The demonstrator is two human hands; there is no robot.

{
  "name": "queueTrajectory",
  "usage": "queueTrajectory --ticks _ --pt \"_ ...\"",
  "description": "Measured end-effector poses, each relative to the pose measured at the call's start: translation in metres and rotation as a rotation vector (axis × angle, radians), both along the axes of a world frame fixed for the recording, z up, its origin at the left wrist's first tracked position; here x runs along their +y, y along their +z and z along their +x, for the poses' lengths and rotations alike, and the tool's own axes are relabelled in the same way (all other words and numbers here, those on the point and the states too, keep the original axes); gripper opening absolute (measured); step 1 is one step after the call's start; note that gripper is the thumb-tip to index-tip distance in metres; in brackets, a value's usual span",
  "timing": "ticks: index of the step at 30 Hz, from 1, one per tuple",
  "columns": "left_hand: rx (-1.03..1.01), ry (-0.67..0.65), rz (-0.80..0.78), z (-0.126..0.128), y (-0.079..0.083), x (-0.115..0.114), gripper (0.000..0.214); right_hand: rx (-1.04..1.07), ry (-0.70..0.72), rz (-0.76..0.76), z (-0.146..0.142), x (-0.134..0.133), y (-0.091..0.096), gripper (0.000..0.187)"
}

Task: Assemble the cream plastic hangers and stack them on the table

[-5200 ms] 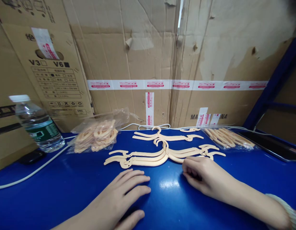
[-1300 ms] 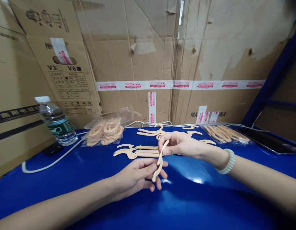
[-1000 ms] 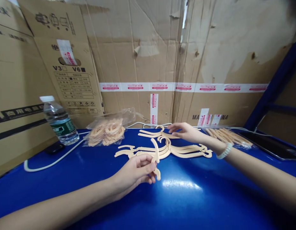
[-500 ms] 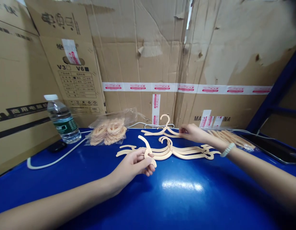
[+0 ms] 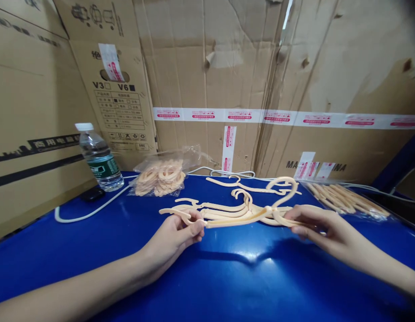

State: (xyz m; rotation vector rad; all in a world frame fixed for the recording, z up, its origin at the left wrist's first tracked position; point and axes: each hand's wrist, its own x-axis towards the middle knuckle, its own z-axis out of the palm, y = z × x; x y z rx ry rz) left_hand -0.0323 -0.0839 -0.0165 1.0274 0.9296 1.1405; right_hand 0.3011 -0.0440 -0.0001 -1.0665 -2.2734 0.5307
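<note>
My left hand [image 5: 180,235] is closed on a pale, curved, notched end piece [image 5: 172,212], holding it against the left arm end of a beige clothes hanger [image 5: 239,222]. Fingers of my right hand [image 5: 323,228] grip the hanger's other arm, at the right. Its hook [image 5: 292,190] points up, and the hanger is raised above the table. Behind it lie several similar hangers [image 5: 224,208] stacked together, partly covered by the held one. Farther back another hanger [image 5: 224,183] lies by itself.
A clear bag of pale curved pieces [image 5: 160,176] lies at the back left, near a water bottle [image 5: 101,163] and a black object [image 5: 92,194]. Another bag holds straight pale pieces [image 5: 348,199] at the right. Cardboard [image 5: 207,85] stands behind the blue table [image 5: 227,290], with a white cable [image 5: 89,217].
My right hand has brought a hanger from the back toward me, and its left end now meets the piece in my left hand. The view has shifted slightly.
</note>
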Motion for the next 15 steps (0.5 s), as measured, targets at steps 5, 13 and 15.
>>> queueTrajectory --ticks 5,13,15 --pt "-0.131 -0.136 -0.1 0.0019 0.0016 -0.0019 0.021 0.006 0.008 0.038 0.0026 -0.0001 -0.007 0.02" --pt "-0.202 -0.149 -0.161 0.0004 0.0033 0.0003 0.022 0.039 -0.021 0.115 0.0003 0.0003 -0.0092 0.019" --pt "-0.196 -0.125 -0.161 0.0006 0.0038 0.0001 0.023 0.047 -0.077 0.162 0.0 -0.0006 -0.0117 0.018"
